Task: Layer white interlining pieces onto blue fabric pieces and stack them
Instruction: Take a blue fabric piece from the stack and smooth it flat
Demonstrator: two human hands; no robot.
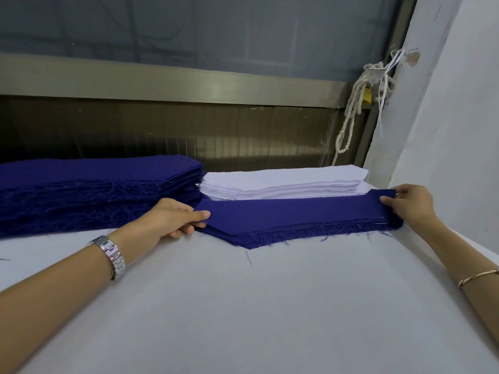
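Observation:
A low stack of long blue fabric pieces [294,217] lies across the white table, frayed along its near edge. My left hand [172,220] pinches the stack's left end, thumb on top and fingers under. At the right end, my right hand [410,203] grips the top blue piece by its corner. Directly behind this stack sits a pile of white interlining pieces [280,184]. A much taller pile of blue fabric pieces [94,190] fills the far left.
The white table surface [243,306] stretches toward me. A white wall [459,117] closes the right side, with knotted cord and a padlock [364,95] hanging by the metal window frame behind the piles.

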